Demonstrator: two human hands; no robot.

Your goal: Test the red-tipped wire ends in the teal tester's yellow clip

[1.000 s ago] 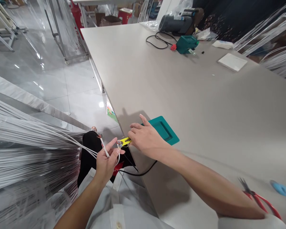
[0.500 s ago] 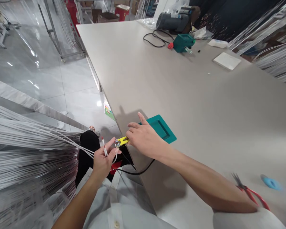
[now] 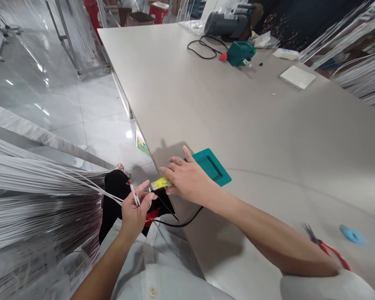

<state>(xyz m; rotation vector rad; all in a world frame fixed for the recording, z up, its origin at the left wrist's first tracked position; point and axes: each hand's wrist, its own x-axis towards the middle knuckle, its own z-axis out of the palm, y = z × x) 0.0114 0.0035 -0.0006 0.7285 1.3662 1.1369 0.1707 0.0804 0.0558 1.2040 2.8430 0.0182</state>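
My left hand (image 3: 134, 210) is closed round thin white cables (image 3: 106, 193) that run in from a large bundle at the left, their ends sticking up between my fingers. My right hand (image 3: 189, 180) rests at the table's near edge, its fingers pinching a small yellow tool (image 3: 161, 183) with a metal tip. The tip points at the cable ends and lies almost against them. A black cord (image 3: 178, 224) hangs from the tool below the table edge. A teal tray (image 3: 220, 177) lies flat just behind my right hand.
The grey table (image 3: 253, 125) carries red-handled scissors (image 3: 326, 248) and a blue disc (image 3: 351, 235) at the near right, a white pad (image 3: 296, 77), a green device (image 3: 239, 52) with black cord at the back. Bundles of white cables (image 3: 34, 196) fill the left; metal racks stand on the glossy floor.
My left hand has closed tighter on the cables and drawn nearer the yellow tool. My right hand shifted slightly left along the edge. The view drifted a little.
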